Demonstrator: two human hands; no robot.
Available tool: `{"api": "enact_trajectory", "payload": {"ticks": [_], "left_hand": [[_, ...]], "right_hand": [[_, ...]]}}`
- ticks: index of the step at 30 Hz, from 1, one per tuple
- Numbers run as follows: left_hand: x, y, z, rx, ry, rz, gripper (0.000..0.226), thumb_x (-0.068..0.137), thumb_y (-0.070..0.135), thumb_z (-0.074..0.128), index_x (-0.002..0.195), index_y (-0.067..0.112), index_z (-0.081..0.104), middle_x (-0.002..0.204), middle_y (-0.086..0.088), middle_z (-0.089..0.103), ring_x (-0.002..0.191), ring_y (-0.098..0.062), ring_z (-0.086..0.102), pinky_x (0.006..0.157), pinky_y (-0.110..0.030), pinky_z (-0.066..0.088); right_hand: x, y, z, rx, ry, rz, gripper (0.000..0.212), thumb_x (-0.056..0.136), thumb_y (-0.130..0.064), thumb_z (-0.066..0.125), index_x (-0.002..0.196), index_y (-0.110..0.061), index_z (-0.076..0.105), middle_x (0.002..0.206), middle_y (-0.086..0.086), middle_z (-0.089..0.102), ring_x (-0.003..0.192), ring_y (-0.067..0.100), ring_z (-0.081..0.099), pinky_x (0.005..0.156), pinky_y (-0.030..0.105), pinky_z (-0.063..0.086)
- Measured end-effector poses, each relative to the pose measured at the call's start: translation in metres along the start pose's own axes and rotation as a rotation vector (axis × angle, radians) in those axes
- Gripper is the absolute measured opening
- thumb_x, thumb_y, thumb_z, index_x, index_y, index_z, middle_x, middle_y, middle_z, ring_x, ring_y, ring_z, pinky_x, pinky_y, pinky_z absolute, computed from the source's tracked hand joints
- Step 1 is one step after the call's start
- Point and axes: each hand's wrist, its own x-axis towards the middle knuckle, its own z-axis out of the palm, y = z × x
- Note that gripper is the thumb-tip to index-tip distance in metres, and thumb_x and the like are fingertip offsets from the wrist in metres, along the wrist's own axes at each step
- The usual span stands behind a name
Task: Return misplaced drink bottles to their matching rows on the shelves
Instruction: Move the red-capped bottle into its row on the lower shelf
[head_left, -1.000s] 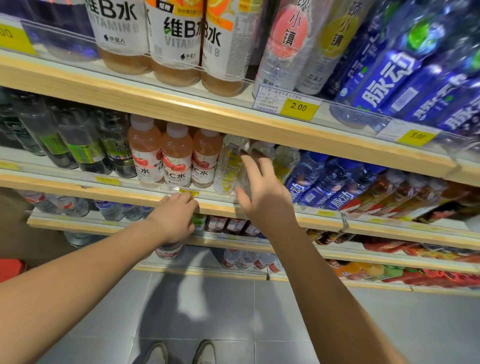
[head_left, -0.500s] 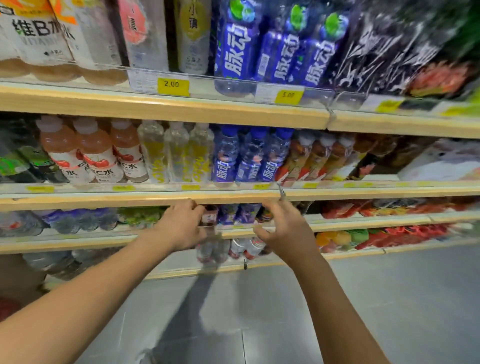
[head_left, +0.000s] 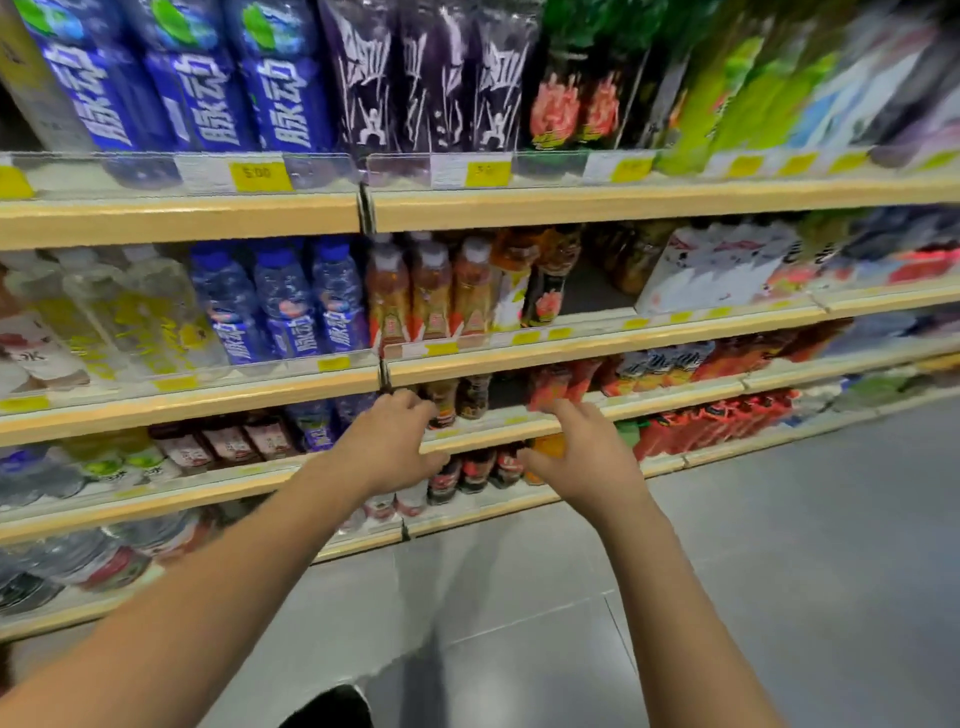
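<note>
Although the right side of the picture is smeared with blur, the drink bottles (head_left: 472, 291) stand plainly enough in their rows on the shelves (head_left: 182, 221), and neither hand has one. At centre frame, on the second shelf down, amber tea bottles (head_left: 431, 296) stand upright. Just to their right are a white-and-yellow bottle (head_left: 511, 296) and a dark bottle with a peach picture (head_left: 549, 283). These two may be out of their row, though I cannot be sure from here. Left of the tea come small blue bottles (head_left: 283, 306), then clear bottles with yellow labels (head_left: 140, 317).

One level down, at lower centre, the left hand (head_left: 389, 441) hangs in front of the wooden shelf edge (head_left: 493, 430). Its fingers are loosely curled under, its thumb sticks out to the right, and it holds nothing. The right hand (head_left: 584, 452) is near it but apart, with fingers stretched forward and a little spread toward the shelf, and it too holds nothing. Between and behind the two hands stand small dark bottles (head_left: 472, 397).

Along the top of the frame are large blue bottles (head_left: 192, 83) at upper left and purple-black bottles (head_left: 431, 78) at upper centre, with a yellow price tag (head_left: 260, 176) on the rail below. Grey floor tiles (head_left: 779, 571) fill the lower right, and a dark shoe (head_left: 332, 706) shows at the bottom edge.
</note>
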Motion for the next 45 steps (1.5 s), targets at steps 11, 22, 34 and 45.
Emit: {"api": "enact_trajectory", "payload": {"ticks": [11, 22, 34, 45], "left_hand": [[0.111, 0.09, 0.017, -0.063, -0.04, 0.141, 0.069, 0.09, 0.058, 0.058, 0.147, 0.024, 0.039, 0.144, -0.001, 0.04, 0.133, -0.022, 0.038, 0.106, -0.04, 0.043], [0.19, 0.128, 0.026, -0.07, -0.071, 0.075, 0.068, 0.09, 0.054, 0.059, 0.148, 0.025, 0.038, 0.147, 0.004, 0.038, 0.135, -0.017, 0.036, 0.111, -0.036, 0.037], [0.203, 0.188, 0.066, -0.162, -0.046, -0.253, 0.065, 0.093, 0.05, 0.059, 0.149, 0.021, 0.04, 0.151, -0.005, 0.037, 0.141, -0.024, 0.033, 0.112, -0.039, 0.037], [0.214, 0.2, 0.13, -0.2, 0.054, -0.316, 0.054, 0.093, 0.047, 0.059, 0.138, 0.019, 0.049, 0.13, -0.003, 0.049, 0.121, -0.021, 0.046, 0.099, -0.031, 0.042]], "right_hand": [[0.057, 0.101, -0.029, 0.03, -0.025, 0.089, 0.065, 0.089, -0.044, 0.074, 0.146, -0.026, 0.05, 0.143, 0.001, 0.051, 0.122, 0.023, 0.056, 0.092, 0.037, 0.051], [0.141, 0.174, -0.049, -0.004, -0.12, 0.049, 0.063, 0.089, -0.049, 0.072, 0.144, -0.027, 0.049, 0.139, -0.001, 0.052, 0.125, 0.025, 0.055, 0.094, 0.04, 0.051], [0.206, 0.251, -0.045, 0.069, -0.29, -0.183, 0.06, 0.092, -0.053, 0.068, 0.144, -0.029, 0.051, 0.134, -0.006, 0.057, 0.125, 0.019, 0.057, 0.093, 0.038, 0.053], [0.251, 0.288, -0.005, 0.128, -0.362, -0.259, 0.057, 0.088, -0.049, 0.072, 0.138, -0.029, 0.055, 0.13, -0.003, 0.056, 0.114, 0.02, 0.063, 0.09, 0.044, 0.056]]}}
